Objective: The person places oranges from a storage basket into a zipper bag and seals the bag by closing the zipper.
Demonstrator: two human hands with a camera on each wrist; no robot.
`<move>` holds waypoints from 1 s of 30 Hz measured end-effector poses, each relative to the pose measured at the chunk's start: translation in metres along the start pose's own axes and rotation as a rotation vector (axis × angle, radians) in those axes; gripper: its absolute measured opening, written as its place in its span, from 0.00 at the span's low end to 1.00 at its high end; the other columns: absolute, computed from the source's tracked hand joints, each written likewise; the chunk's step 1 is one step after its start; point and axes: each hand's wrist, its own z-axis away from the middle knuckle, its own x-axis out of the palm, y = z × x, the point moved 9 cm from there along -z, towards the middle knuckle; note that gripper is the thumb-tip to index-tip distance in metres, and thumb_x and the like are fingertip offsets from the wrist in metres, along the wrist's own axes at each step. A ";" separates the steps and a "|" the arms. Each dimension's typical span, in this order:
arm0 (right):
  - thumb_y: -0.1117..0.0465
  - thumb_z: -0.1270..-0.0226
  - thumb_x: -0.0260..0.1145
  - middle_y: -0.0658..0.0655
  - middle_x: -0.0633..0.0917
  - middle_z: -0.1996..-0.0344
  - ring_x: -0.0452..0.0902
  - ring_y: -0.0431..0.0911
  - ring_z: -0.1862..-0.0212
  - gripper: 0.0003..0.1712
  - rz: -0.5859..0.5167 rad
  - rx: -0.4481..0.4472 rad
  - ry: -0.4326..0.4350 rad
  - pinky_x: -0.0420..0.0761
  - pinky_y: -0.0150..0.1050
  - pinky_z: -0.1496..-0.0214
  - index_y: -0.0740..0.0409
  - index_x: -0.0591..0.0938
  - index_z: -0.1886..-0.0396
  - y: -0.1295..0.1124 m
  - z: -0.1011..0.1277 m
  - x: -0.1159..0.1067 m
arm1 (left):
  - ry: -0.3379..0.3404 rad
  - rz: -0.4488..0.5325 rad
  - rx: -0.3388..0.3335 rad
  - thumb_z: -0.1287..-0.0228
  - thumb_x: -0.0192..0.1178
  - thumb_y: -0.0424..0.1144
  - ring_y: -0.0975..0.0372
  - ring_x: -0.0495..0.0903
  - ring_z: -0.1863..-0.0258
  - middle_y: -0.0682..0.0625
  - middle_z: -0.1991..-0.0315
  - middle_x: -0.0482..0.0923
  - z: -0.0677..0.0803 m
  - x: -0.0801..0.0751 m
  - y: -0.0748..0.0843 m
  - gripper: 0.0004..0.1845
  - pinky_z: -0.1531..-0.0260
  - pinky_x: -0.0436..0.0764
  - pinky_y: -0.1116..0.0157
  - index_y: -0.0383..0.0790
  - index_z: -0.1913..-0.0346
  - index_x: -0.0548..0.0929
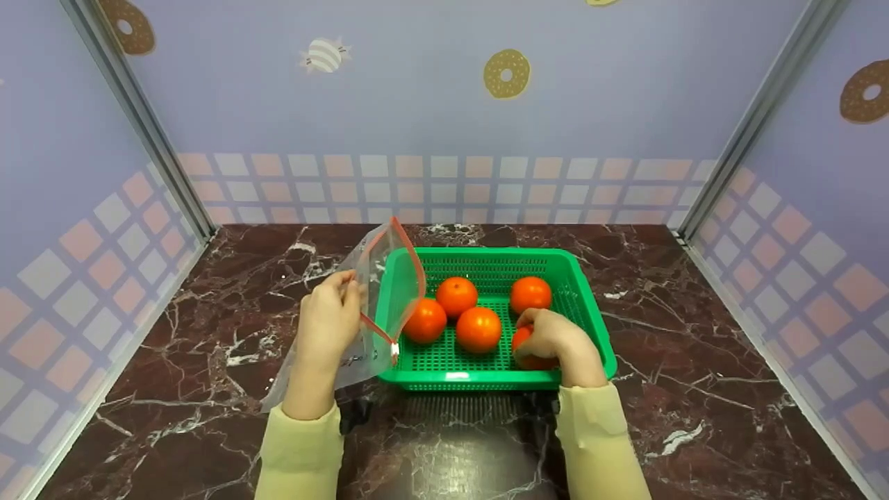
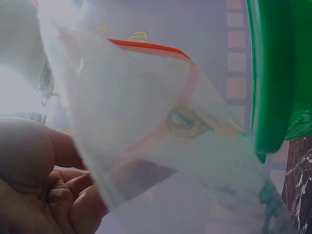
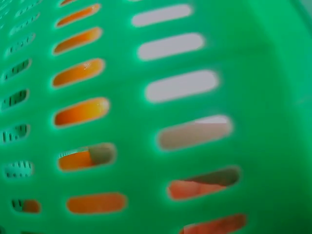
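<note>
A green slotted basket [image 1: 590, 292] sits on the marble table and holds several oranges. My right hand [image 1: 549, 337] reaches into its front right corner and curls over one orange [image 1: 531, 360]. Three more oranges [image 1: 478, 329] lie loose in the basket's middle. My left hand [image 1: 332, 321] holds up a clear zip bag [image 1: 382, 278] with a red seal strip, just left of the basket. In the left wrist view the bag [image 2: 161, 146] fills the frame beside the basket's wall [image 2: 273, 78]. The right wrist view shows only the basket's slotted wall [image 3: 195, 122] with orange showing through.
The dark marble tabletop [image 1: 694, 389] is enclosed by patterned lilac walls [image 1: 444, 104] at the back and both sides, with metal corner posts [image 1: 139, 118]. Bare marble lies to the left, right and front of the basket.
</note>
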 end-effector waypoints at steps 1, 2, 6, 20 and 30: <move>0.61 0.51 0.73 0.63 0.85 0.48 0.77 0.52 0.58 0.31 -0.008 -0.005 0.007 0.79 0.47 0.55 0.56 0.82 0.41 0.000 0.000 -0.001 | 0.000 -0.001 -0.001 0.22 0.51 0.35 0.36 0.85 0.49 0.29 0.44 0.83 0.000 0.000 0.000 0.20 0.48 0.84 0.43 0.24 0.38 0.80; 0.61 0.51 0.73 0.63 0.85 0.48 0.77 0.53 0.57 0.31 -0.017 -0.010 0.015 0.79 0.47 0.54 0.56 0.82 0.42 0.000 0.000 -0.002 | 0.000 -0.001 -0.002 0.22 0.51 0.35 0.35 0.85 0.49 0.29 0.44 0.83 0.000 0.000 0.000 0.20 0.47 0.84 0.43 0.24 0.38 0.80; 0.61 0.53 0.74 0.63 0.85 0.48 0.78 0.54 0.55 0.30 -0.049 -0.034 0.054 0.80 0.50 0.50 0.56 0.83 0.44 -0.001 0.000 -0.006 | -0.001 0.001 -0.012 0.23 0.51 0.35 0.35 0.84 0.47 0.29 0.44 0.83 0.000 0.000 -0.001 0.20 0.45 0.82 0.42 0.24 0.38 0.80; 0.57 0.41 0.73 0.66 0.83 0.45 0.80 0.56 0.52 0.31 -0.192 -0.055 0.098 0.81 0.50 0.52 0.57 0.80 0.37 -0.008 0.004 -0.019 | 0.001 -0.008 -0.023 0.23 0.52 0.35 0.35 0.83 0.45 0.30 0.43 0.83 -0.001 0.000 -0.003 0.20 0.42 0.81 0.42 0.26 0.38 0.81; 0.55 0.40 0.72 0.68 0.82 0.42 0.80 0.59 0.47 0.33 -0.301 -0.101 0.187 0.81 0.53 0.48 0.55 0.78 0.34 -0.017 0.010 -0.029 | -0.047 0.005 -0.042 0.21 0.49 0.36 0.37 0.87 0.53 0.29 0.42 0.82 -0.001 0.003 -0.004 0.21 0.52 0.87 0.46 0.24 0.35 0.78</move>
